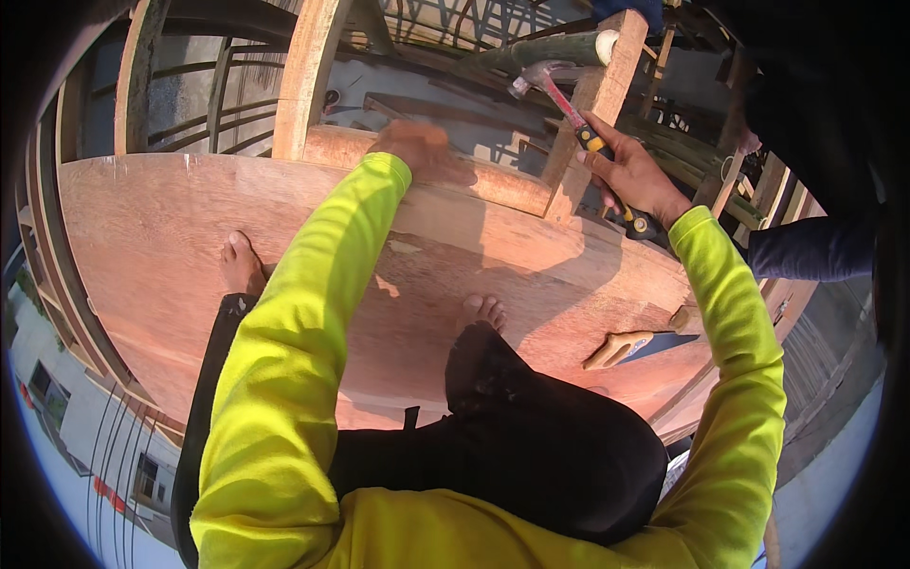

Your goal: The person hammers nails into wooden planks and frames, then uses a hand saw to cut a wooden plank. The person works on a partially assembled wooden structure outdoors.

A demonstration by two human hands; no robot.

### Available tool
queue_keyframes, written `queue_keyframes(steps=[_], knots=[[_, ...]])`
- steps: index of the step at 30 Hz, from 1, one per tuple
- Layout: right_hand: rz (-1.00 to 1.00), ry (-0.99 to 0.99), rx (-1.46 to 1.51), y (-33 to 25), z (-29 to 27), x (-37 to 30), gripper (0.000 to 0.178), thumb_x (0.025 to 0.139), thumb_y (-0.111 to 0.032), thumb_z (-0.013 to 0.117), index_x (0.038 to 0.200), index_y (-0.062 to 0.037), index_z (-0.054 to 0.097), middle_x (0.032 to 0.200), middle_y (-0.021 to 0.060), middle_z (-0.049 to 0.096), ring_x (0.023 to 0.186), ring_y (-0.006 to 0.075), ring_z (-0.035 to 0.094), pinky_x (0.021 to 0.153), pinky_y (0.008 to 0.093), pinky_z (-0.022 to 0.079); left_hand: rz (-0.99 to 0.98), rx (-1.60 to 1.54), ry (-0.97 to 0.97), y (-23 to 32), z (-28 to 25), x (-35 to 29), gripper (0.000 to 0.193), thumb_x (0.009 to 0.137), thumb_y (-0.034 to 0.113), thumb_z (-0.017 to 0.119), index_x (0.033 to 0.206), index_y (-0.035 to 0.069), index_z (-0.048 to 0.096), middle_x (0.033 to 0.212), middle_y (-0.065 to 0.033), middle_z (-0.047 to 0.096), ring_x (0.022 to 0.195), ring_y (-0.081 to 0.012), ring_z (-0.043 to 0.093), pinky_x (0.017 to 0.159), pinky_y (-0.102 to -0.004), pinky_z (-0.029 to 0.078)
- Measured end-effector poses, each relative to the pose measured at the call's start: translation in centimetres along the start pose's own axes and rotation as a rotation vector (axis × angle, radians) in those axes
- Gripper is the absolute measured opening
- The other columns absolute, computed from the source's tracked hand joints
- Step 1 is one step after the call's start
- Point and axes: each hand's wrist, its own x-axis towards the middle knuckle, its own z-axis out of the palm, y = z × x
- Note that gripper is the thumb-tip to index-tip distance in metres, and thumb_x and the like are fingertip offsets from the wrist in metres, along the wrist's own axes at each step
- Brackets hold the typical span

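My right hand (637,178) is closed around the black and yellow grip of a hammer (563,102). The hammer's metal head points up and left, beside a slanting wooden post (607,85). At the far edge of a reddish plywood sheet (152,266), a wooden crosspiece (512,184) runs between that post and another upright (308,76). My left hand (413,150) is over this crosspiece, smeared by motion. Its fingers cannot be made out, nor whether anything is in them.
A handsaw (616,349) with a wooden handle lies on the plywood, near my right forearm. My bare feet rest on the same sheet. A green pole (559,51) meets the post's top. Another person's dark sleeve (815,249) reaches in from the right. Slatted framing and a drop lie beyond.
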Motion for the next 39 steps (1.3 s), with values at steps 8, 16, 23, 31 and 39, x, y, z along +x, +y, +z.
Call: queue_keyframes(steps=[8, 16, 23, 31, 39], knots=[[0.021, -0.030, -0.024, -0.9, -0.5, -1.7, 0.076, 0.098, -0.004, 0.059, 0.165, -0.0138, 0.024, 0.072, 0.0011, 0.055, 0.049, 0.0092, 0.052, 0.046, 0.0282, 0.046, 0.035, -0.012, 0.054, -1.7, 1.5, 1.7, 0.079, 0.073, 0.074, 0.074, 0.104, 0.001, 0.079, 0.110, -0.0187, 0.076, 0.106, -0.0342, 0.072, 0.096, -0.0465, 0.053], [0.017, -0.230, -0.263, 0.0, -0.6, -0.1, 0.084, 0.090, -0.006, 0.061, 0.165, -0.0086, 0.024, 0.067, 0.0046, 0.057, 0.049, 0.0131, 0.054, 0.051, 0.0310, 0.048, 0.053, 0.000, 0.057, -1.8, 1.9, 1.9, 0.085, 0.072, 0.078, 0.069, 0.105, 0.000, 0.078, 0.113, -0.0191, 0.075, 0.113, -0.0334, 0.069, 0.100, -0.0451, 0.051], [-0.481, 0.048, -1.147, 2.1, -2.2, 11.2, 0.061, 0.087, -0.009, 0.059, 0.146, 0.0010, 0.047, 0.090, 0.0208, 0.071, 0.090, 0.0341, 0.072, 0.080, 0.0451, 0.057, 0.022, 0.049, 0.022, -0.6, 1.2, 0.9, 0.086, 0.074, 0.079, 0.065, 0.112, 0.002, 0.077, 0.121, -0.0172, 0.073, 0.119, -0.0309, 0.066, 0.103, -0.0458, 0.047], [-0.279, -0.033, -1.627, -4.2, 2.3, 18.9, 0.037, 0.089, -0.013, 0.067, 0.125, -0.0055, 0.069, 0.106, 0.0147, 0.076, 0.105, 0.0339, 0.073, 0.087, 0.0462, 0.058, 0.013, 0.077, 0.135, -3.8, 0.6, -1.6, 0.075, 0.099, 0.070, 0.044, 0.109, 0.003, 0.077, 0.111, -0.0178, 0.073, 0.116, -0.0312, 0.066, 0.104, -0.0497, 0.042], [-0.265, -0.484, -1.675, -4.6, 1.9, 18.1, 0.031, 0.088, -0.007, 0.063, 0.116, -0.0165, 0.075, 0.114, 0.0065, 0.075, 0.112, 0.0298, 0.071, 0.094, 0.0418, 0.059, 0.119, -0.073, 0.358, -5.2, 3.0, -2.4, 0.055, 0.105, 0.050, 0.045, 0.097, 0.007, 0.079, 0.101, -0.0173, 0.075, 0.105, -0.0356, 0.068, 0.097, -0.0474, 0.047]])
